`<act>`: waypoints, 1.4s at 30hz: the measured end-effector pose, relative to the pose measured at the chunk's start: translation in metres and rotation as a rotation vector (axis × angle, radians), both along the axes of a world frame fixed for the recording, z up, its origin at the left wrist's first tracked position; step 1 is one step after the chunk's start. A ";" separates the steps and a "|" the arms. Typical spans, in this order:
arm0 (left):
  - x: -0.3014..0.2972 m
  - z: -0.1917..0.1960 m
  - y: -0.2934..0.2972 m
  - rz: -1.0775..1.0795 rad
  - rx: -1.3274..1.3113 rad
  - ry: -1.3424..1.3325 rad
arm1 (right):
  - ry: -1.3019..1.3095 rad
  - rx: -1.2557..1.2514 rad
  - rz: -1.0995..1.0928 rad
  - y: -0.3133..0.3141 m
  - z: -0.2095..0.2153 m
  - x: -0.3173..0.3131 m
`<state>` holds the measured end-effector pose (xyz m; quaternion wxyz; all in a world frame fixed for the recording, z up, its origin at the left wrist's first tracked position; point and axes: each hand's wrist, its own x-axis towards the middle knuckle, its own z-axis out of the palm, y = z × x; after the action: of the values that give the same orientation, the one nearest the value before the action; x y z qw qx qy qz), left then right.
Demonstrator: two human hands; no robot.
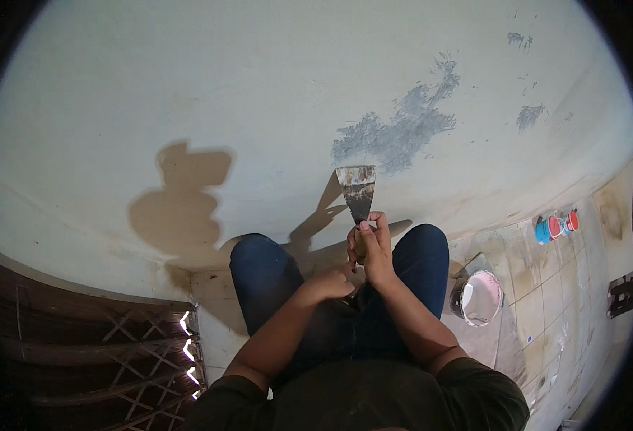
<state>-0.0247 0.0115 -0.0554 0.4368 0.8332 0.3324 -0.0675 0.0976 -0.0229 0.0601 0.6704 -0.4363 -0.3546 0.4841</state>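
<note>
A paint-stained scraper (358, 192) with a wide flat blade points up and away from me. My right hand (376, 253) is closed round its handle, thumb laid along the front. The blade's edge is at the lower border of a rough grey patch (399, 135) on the pale wall (259, 79); whether it touches cannot be told. Just below and left of the right hand, my left hand (333, 283) has its fingers curled in. Something dark and partly shiny shows at its fingertips, too hidden to name. My knees, in blue jeans, are bent on either side.
A paint-smeared bucket (482, 298) stands on the tiled floor (528, 294) to my right. Farther right are a blue and red container (547, 230) and another red-topped one (572, 221). At lower left is a dark folding lattice gate (108, 348).
</note>
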 end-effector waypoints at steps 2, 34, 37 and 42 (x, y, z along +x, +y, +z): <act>0.003 -0.004 0.002 -0.023 -0.121 -0.044 | -0.001 0.007 -0.017 0.000 0.001 0.000; -0.001 -0.024 0.001 -0.096 -0.031 -0.021 | -0.520 0.246 -0.336 0.006 0.095 -0.006; -0.008 -0.017 0.003 -0.040 -0.078 -0.021 | -0.564 0.241 -0.224 -0.010 0.090 0.002; -0.003 -0.036 0.004 -0.090 0.066 -0.206 | -0.624 0.149 -0.076 -0.019 0.045 -0.004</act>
<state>-0.0273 0.0158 -0.0917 0.4374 0.8638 0.2499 0.0098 0.0937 -0.0423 0.1051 0.5772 -0.5263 -0.5609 0.2743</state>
